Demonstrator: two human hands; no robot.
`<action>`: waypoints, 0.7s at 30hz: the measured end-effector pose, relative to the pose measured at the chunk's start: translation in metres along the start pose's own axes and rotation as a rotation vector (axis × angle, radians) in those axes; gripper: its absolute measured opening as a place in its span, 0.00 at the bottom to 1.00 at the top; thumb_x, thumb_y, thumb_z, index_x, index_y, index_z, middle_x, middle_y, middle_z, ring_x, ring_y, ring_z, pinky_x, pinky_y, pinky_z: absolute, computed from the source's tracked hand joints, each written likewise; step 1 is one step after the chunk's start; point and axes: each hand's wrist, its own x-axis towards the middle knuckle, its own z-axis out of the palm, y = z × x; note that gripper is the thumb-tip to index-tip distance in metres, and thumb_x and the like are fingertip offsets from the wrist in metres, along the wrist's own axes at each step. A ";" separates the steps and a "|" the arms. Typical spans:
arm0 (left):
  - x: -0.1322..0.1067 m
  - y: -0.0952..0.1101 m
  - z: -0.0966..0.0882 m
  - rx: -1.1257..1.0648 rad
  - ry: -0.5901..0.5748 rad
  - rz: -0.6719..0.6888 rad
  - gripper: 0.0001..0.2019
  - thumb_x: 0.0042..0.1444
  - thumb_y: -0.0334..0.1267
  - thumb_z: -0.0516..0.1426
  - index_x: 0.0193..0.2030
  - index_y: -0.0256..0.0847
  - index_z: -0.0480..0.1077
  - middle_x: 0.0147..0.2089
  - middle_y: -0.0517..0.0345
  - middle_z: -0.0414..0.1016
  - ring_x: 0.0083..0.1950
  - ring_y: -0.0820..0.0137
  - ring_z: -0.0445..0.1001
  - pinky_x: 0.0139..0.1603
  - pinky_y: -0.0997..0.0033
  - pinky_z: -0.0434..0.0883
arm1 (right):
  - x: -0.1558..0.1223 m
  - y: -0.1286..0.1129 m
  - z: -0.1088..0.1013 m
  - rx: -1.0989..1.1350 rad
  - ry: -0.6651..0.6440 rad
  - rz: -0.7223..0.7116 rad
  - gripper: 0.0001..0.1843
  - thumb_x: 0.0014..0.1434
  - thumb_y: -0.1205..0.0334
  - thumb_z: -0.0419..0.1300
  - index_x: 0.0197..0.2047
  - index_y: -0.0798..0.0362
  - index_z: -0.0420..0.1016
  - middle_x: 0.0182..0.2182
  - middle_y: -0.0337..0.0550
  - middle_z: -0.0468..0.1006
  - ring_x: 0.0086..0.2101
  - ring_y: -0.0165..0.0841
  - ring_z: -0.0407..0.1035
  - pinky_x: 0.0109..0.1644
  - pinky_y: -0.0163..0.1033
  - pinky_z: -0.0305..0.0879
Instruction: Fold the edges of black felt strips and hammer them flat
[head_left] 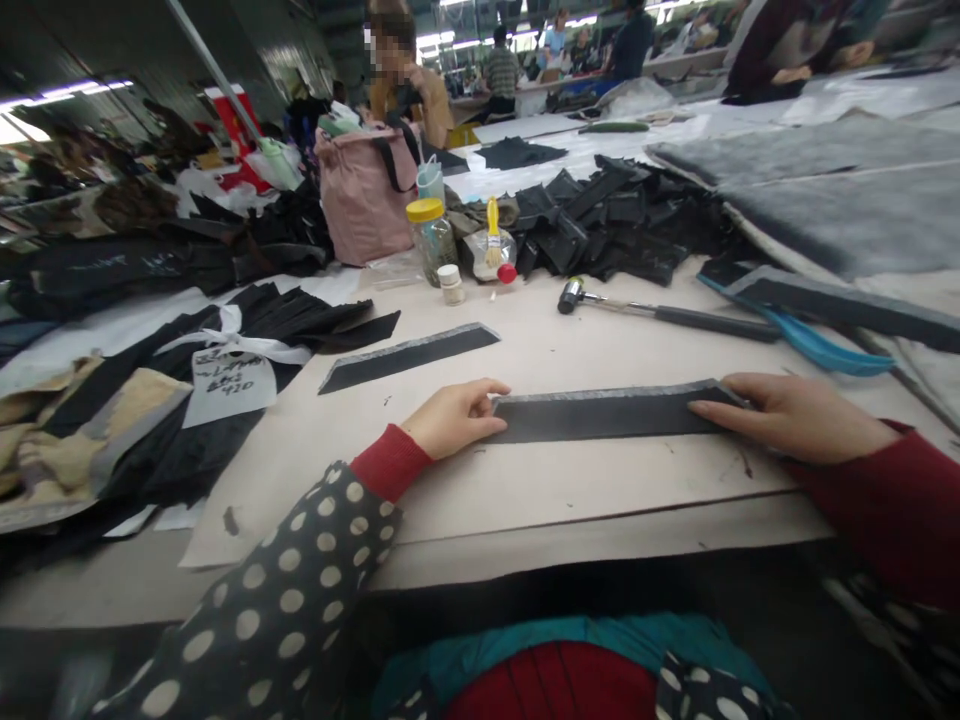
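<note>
Lower centre of the frame: a dark fabric strip [607, 418] with a grey fuzzy edge lies flat on a pale work table [600, 490]. Left hand [454, 420] loosely curled, fingertips on the strip's left end, no real grip. Right hand [787, 420] open and flat, fingers resting on the right end, not pinching.

Risk: pressure alone keeps the strip in place, so it could slide or skew if either hand eases. Just above it, right of centre, a hammer [660, 317] lies close enough that a careless knock could shift the strip. At centre left, a second dark strip [409, 358] could get overlapped if pushed. Upper centre, a clear jar with a yellow lid [431, 240] stands beside a yellow-handled brush [493, 232]; if tipped, the jar could soil the fabric, though its contents are unclear.
</note>
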 end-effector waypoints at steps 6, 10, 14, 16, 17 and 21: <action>0.000 0.002 0.001 0.161 0.015 0.001 0.18 0.51 0.41 0.52 0.50 0.43 0.62 0.25 0.67 0.60 0.25 0.77 0.59 0.28 0.77 0.58 | -0.003 -0.010 -0.004 0.007 -0.086 -0.039 0.19 0.51 0.45 0.49 0.22 0.52 0.63 0.20 0.38 0.64 0.24 0.29 0.58 0.28 0.35 0.50; 0.001 0.003 0.001 0.195 0.007 -0.003 0.19 0.51 0.43 0.51 0.51 0.44 0.61 0.26 0.66 0.61 0.25 0.76 0.60 0.28 0.77 0.59 | -0.004 -0.011 -0.002 0.013 -0.052 -0.046 0.17 0.51 0.47 0.50 0.23 0.53 0.64 0.22 0.40 0.66 0.25 0.30 0.59 0.28 0.35 0.51; 0.000 0.005 0.001 0.220 0.006 -0.027 0.20 0.51 0.44 0.51 0.51 0.45 0.60 0.26 0.66 0.61 0.26 0.76 0.61 0.28 0.77 0.59 | -0.004 -0.010 -0.001 -0.015 -0.021 -0.079 0.17 0.52 0.49 0.50 0.24 0.54 0.64 0.23 0.42 0.67 0.26 0.31 0.60 0.29 0.35 0.51; 0.000 0.005 0.001 0.226 0.006 -0.033 0.20 0.51 0.44 0.51 0.52 0.45 0.60 0.26 0.66 0.62 0.26 0.76 0.61 0.28 0.77 0.59 | -0.004 -0.010 0.000 -0.027 -0.021 -0.084 0.16 0.52 0.49 0.50 0.24 0.54 0.64 0.24 0.42 0.67 0.26 0.32 0.61 0.29 0.35 0.52; 0.000 0.004 0.001 0.227 0.007 -0.034 0.20 0.51 0.44 0.50 0.52 0.45 0.60 0.26 0.66 0.62 0.26 0.75 0.61 0.28 0.77 0.59 | -0.004 -0.010 0.000 -0.031 -0.021 -0.086 0.16 0.52 0.49 0.50 0.24 0.54 0.64 0.24 0.42 0.67 0.26 0.31 0.61 0.29 0.35 0.52; 0.001 0.002 0.001 0.237 0.005 -0.034 0.20 0.51 0.44 0.50 0.52 0.45 0.60 0.26 0.66 0.62 0.26 0.75 0.61 0.28 0.76 0.59 | -0.004 -0.012 -0.001 -0.042 -0.021 -0.094 0.16 0.52 0.50 0.51 0.24 0.54 0.64 0.24 0.41 0.67 0.26 0.31 0.61 0.30 0.35 0.52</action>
